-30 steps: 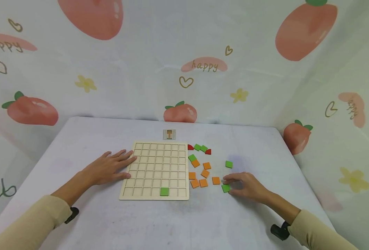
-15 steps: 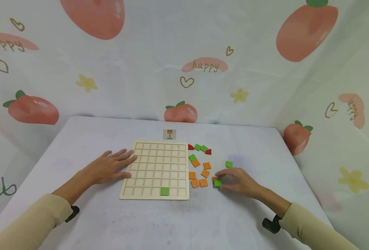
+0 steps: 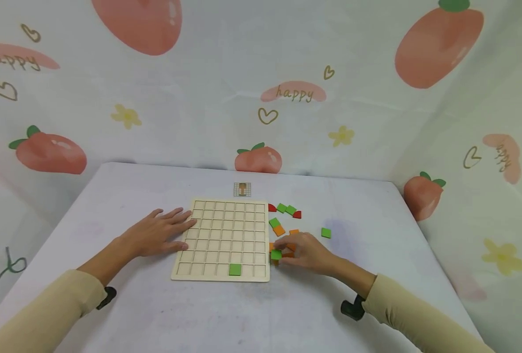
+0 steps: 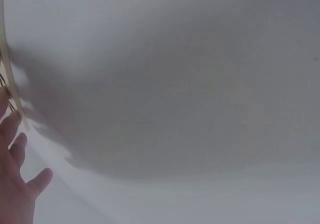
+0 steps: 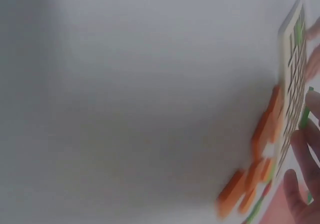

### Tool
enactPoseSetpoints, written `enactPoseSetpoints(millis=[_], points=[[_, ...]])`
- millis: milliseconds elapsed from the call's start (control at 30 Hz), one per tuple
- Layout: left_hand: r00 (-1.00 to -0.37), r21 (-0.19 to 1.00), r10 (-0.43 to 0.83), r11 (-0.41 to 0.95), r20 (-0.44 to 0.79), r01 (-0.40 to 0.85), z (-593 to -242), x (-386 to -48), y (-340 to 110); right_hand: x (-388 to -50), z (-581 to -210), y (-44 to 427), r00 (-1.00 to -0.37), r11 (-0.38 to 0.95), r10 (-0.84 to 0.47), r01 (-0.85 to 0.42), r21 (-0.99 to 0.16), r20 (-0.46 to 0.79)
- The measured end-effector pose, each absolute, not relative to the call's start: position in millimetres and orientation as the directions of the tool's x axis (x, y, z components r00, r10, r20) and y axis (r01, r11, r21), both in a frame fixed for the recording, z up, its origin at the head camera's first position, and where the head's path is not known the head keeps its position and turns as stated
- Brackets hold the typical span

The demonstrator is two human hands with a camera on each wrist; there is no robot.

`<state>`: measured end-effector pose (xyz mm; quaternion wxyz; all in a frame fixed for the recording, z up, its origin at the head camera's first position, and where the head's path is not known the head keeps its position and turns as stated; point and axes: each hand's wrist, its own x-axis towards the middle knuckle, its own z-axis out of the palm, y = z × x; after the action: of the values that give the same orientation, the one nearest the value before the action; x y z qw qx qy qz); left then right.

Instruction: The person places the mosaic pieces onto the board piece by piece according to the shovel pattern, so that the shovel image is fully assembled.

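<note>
A pale wooden grid board [image 3: 219, 235] lies on the table, with one green square tile [image 3: 235, 269] in a cell of its bottom row. My left hand [image 3: 157, 234] rests, fingers spread, on the board's left edge; the left wrist view catches part of this hand [image 4: 15, 169] at its lower left. Between thumb and fingers my right hand [image 3: 302, 252] pinches another green square tile [image 3: 276, 255], held above the orange tiles just beyond the board's right edge. In the right wrist view the held tile [image 5: 304, 117] appears edge-on at the fingertips.
Right of the board lie loose orange tiles [image 3: 279, 230], some hidden by my right hand, and several green tiles [image 3: 281, 208]. Two red quarter-round pieces [image 3: 297, 214] lie near the top right corner. A small pattern card [image 3: 242, 189] is behind the board. One green tile [image 3: 326, 233] lies farther right.
My right hand took hold of the green tile on the right, lifted it and carried it left over the orange tiles to the board's edge. The left hand stayed on the board.
</note>
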<state>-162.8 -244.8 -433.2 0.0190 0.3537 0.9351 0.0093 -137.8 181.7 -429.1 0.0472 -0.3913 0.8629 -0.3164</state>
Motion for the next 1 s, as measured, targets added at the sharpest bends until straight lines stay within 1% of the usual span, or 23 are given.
enactPoseSetpoints(millis=[167,367,633,733,900,1000], points=[[-0.741,0.026,0.671,0.742,-0.043,0.670,-430.3,-166.9,-240.4,-140.6,-428.7,156.0,-0.657,0.455,-0.733,-0.666,-0.591,0.176],[-0.754,0.051,0.655,0.756,-0.051,0.653,-428.6,-169.5,-238.3,-139.0,-432.1,126.8,-0.614,0.419,-0.765,-0.704,-0.574,0.195],[-0.766,0.065,0.641,0.768,-0.057,0.637,-427.8,-168.1,-237.4,-128.8,-433.2,93.6,-0.585,0.410,-0.789,-0.728,-0.550,0.187],[-0.766,0.063,0.640,0.768,-0.061,0.637,-427.0,-167.5,-236.5,-126.1,-435.2,86.2,-0.585,0.425,-0.796,-0.726,-0.541,0.159],[-0.767,0.054,0.638,0.770,-0.065,0.636,-426.4,-167.3,-236.4,-125.1,-436.9,78.3,-0.598,0.476,-0.799,-0.694,-0.541,0.065],[-0.769,0.043,0.637,0.771,-0.061,0.635,-426.4,-167.9,-237.9,-126.5,-437.1,73.8,-0.594,0.481,-0.803,-0.697,-0.532,0.051]])
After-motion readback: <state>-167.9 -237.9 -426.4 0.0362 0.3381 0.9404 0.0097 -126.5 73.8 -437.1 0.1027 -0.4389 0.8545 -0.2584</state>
